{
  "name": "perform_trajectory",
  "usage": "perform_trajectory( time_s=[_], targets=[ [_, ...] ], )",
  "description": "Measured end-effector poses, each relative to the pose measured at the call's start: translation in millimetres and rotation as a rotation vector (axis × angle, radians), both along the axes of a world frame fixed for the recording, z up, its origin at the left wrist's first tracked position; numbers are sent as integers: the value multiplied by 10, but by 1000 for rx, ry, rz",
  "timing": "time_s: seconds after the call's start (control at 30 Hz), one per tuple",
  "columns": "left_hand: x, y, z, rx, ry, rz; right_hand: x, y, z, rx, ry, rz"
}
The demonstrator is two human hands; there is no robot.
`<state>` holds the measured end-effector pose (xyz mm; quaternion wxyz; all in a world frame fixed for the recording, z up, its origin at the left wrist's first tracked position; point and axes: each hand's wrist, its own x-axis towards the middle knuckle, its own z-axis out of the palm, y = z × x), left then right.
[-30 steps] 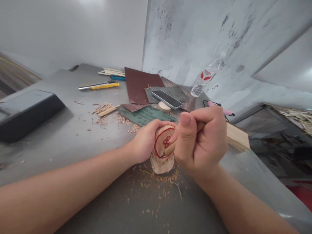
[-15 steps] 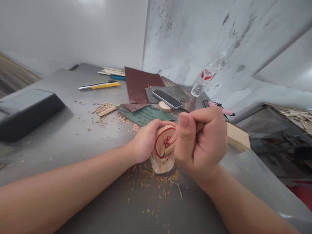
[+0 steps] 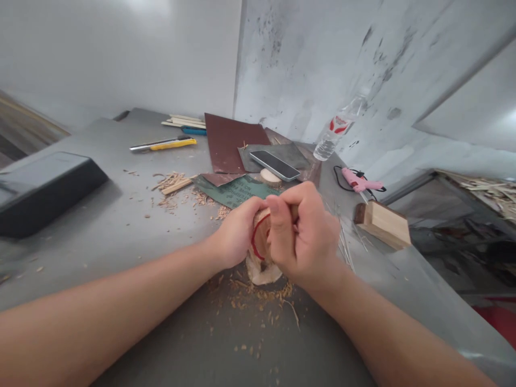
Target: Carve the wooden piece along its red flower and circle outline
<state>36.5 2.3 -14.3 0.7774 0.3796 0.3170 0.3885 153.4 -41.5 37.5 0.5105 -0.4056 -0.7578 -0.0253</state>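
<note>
On the grey table (image 3: 121, 226), amid pale shavings, a rough round wood block (image 3: 260, 269) with a red-painted ring sits clamped between both fists: left hand (image 3: 237, 236) at nine o'clock, right hand (image 3: 306, 242) at three o'clock.

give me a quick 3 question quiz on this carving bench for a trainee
1. True or false: the left hand grips the wood round marked in red.
2. What lies on the sandpaper sheets behind the hands? A) phone B) hammer C) cup
3. Which object rests nearest the bench's right edge, beside the pink glue gun?

Key: 1 true. 2 A, the phone. 3 the wooden block.
</note>
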Motion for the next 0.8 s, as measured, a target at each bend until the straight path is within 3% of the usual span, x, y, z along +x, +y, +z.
perform_trajectory(
  time_s=[0.23, 0.5, 0.8],
  targets=[
    [36, 31, -6, -5, -115, -64, 31, 0, 96, 95, 178, -68],
    [57, 13, 31, -44, -80, 9, 15, -17, 100, 132, 75, -105],
    [38, -5, 71, -66, -100, 0, 17, -49, 94, 192, -48, -186]
  ],
)
